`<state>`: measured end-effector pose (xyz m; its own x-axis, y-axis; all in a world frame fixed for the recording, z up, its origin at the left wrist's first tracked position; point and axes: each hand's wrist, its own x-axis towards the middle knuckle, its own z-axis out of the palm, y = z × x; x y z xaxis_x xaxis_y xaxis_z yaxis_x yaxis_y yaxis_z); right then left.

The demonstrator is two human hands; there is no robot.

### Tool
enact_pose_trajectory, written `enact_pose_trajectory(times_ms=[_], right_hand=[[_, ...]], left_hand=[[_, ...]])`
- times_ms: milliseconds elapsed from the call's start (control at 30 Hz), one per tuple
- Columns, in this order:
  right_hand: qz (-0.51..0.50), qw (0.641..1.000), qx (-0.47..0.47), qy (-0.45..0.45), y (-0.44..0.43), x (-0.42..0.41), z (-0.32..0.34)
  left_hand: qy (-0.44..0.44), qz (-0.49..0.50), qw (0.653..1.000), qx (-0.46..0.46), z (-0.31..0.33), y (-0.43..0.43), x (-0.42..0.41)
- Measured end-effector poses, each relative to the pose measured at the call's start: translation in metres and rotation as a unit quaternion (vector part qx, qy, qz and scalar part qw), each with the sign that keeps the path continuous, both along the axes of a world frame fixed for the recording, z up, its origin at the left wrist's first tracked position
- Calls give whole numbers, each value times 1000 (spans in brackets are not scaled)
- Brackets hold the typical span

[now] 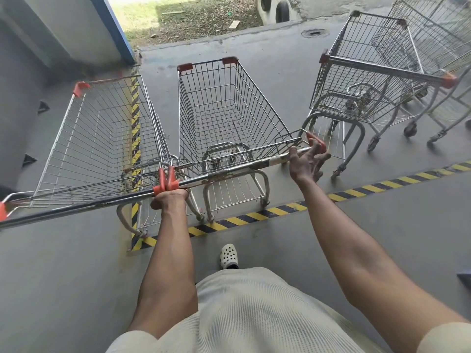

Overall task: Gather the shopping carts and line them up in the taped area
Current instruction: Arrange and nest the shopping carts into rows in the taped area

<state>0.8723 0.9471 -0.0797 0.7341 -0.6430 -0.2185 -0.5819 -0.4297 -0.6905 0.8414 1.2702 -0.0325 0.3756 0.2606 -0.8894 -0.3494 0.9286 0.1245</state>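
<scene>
The middle shopping cart [229, 110] may swing into the left cart [102, 128]. Only your left hand [169, 200] grips its handle. Your right hand [305, 164] has its fingers spread wide.

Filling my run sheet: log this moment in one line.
left hand: grips handle ends | right hand: open by middle cart

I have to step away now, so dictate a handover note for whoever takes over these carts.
Left hand grips the handle ends where left cart and middle cart meet.
Right hand open, fingers touching middle cart's handle.
Done: two carts side by side at the tape corner.
To do: left cart straddles the tape; two angled carts at right need lining up.
</scene>
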Motion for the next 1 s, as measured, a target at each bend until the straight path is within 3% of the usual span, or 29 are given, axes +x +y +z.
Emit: enact_pose_trajectory(times_ms=[633, 833, 1000], right_hand=[[22, 999, 10, 27, 5, -3, 4], [13, 1000, 3, 19, 6, -1, 1], [0, 1000, -2, 2, 10, -2, 4]], left_hand=[[-54, 116, 991, -48, -17, 8, 13], [-44, 102, 993, -39, -29, 12, 19], [-23, 29, 999, -13, -33, 19, 14]])
